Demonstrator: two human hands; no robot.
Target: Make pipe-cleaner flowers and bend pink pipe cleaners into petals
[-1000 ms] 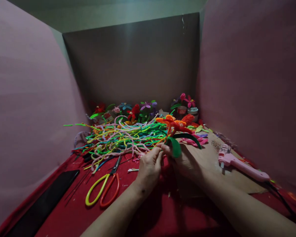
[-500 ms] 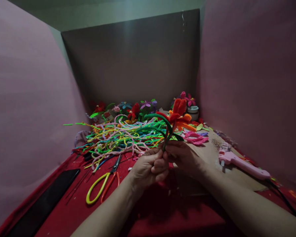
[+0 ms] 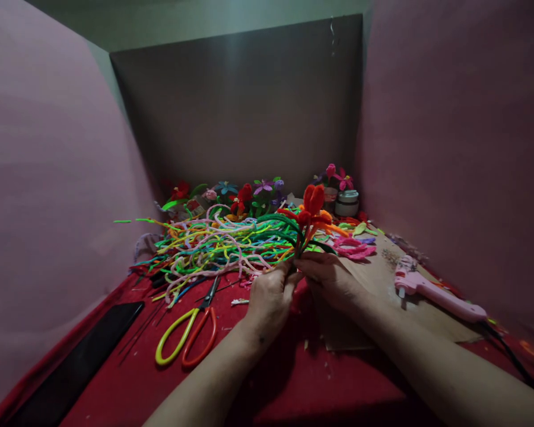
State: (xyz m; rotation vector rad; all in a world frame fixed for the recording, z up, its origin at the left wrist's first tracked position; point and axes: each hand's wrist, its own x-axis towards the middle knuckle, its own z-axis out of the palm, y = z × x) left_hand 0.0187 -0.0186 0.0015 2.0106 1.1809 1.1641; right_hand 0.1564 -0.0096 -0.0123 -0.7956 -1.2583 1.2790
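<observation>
Nearest to my remote view, the left hand rises from the red-covered desk, its fingers closed round the lower stems of the flower bunch; its fingertips are partly hidden from me. The right hand pinches the same stems from the other side, the two hands almost touching. Half a second ago the left hand's curled fingers faced me; now I see its back, and the red flower has swung a little to the left. I judge this to be a turn of the bunch in the grip, with the stems kept together. The bunch lies directly above and beyond both hands, roughly upright, with a green leaf arching left. To the left I note the scissors, untouched; to the right, the glue gun on a board. Beyond lie heaped fuzzy stems; farthest, made-up flowers and a lidded jar.
</observation>
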